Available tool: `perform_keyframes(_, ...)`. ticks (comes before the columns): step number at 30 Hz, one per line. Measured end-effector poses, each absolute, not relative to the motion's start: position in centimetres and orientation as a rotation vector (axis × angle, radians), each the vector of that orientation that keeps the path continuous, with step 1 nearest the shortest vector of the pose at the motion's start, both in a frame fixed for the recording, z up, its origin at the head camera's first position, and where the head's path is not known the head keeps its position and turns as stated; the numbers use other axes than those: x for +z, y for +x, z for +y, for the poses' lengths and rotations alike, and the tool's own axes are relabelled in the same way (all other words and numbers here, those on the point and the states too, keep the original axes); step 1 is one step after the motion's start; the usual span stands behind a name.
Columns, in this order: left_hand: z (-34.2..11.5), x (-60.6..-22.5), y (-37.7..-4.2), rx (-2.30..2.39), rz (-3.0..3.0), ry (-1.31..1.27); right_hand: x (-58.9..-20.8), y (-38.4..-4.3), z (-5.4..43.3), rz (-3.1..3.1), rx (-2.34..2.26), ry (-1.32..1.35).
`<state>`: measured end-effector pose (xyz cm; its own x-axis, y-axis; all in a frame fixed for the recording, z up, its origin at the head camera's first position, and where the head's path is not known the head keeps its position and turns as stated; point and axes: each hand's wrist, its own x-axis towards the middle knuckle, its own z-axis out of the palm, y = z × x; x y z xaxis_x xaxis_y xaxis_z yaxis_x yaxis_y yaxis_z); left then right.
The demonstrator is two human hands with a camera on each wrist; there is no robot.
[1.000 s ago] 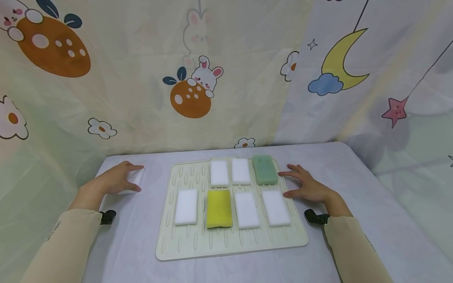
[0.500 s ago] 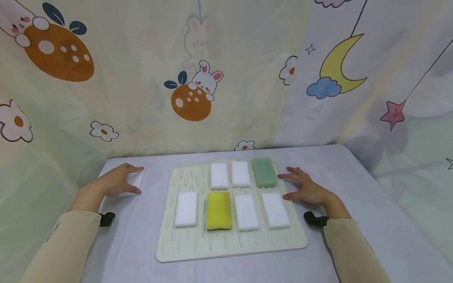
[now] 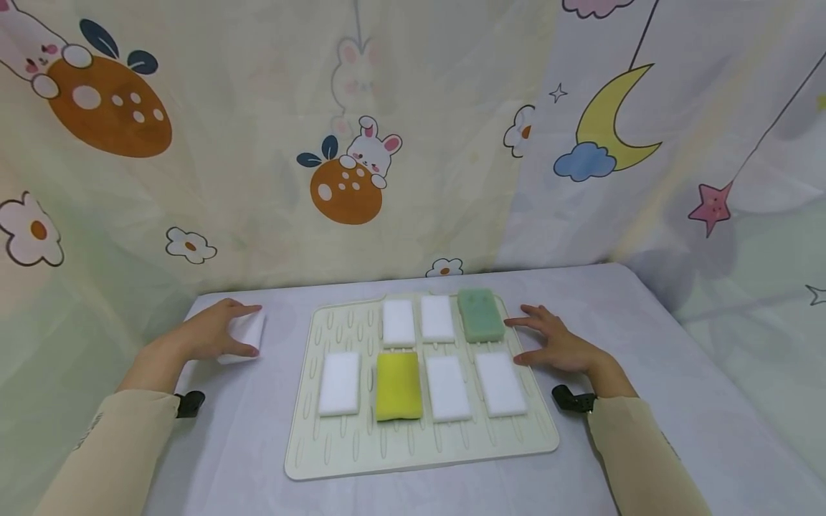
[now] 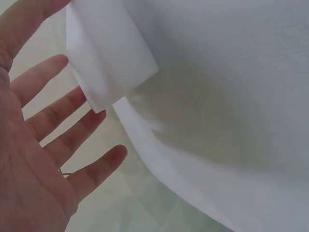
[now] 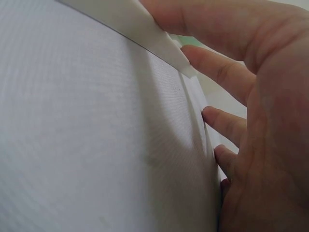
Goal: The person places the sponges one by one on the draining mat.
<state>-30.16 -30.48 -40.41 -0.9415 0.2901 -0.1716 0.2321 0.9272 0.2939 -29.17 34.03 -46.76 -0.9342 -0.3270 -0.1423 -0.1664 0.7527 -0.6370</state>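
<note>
My left hand rests at the far left of the table with thumb and fingers spread over a folded white sheet. In the left wrist view, straight fingertips lie along the edge of that folded sheet. At the mat's right edge is my right hand, fingers spread, thumb tip and fingertips right at the rim of the cream ribbed mat. Close to those fingertips are a green sponge and a white sponge. The right wrist view shows fingers against the mat's raised edge.
Several more white sponges lie on the mat in two rows, with a yellow sponge in the front row. A white cloth covers the table. A printed curtain hangs behind and at both sides.
The head view has shifted slightly, so the whole scene sits a little lower in it. Both hands, the sheet and the sponges keep their places.
</note>
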Motion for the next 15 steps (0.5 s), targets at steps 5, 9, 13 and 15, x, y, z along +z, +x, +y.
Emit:
perform_keyframes(5,-30.3,-40.3,-30.2,0.380,2.901,0.457,-46.7,-29.1,34.0,2.711,-0.955,-0.398)
perform_keyframes(9,-30.0,-40.1,-30.1,0.374,2.911,0.476,-46.6,-29.1,34.0,2.712,-0.957,-0.408)
perform_keyframes(13,-29.3,-39.6,-29.9,0.387,2.915,0.492,-46.5,-29.0,33.9,2.712,-0.956,-0.405)
perform_keyframes(15,-28.9,-39.4,-29.8,0.385,2.920,0.502,-46.5,-29.0,33.9,2.712,-0.955,-0.401)
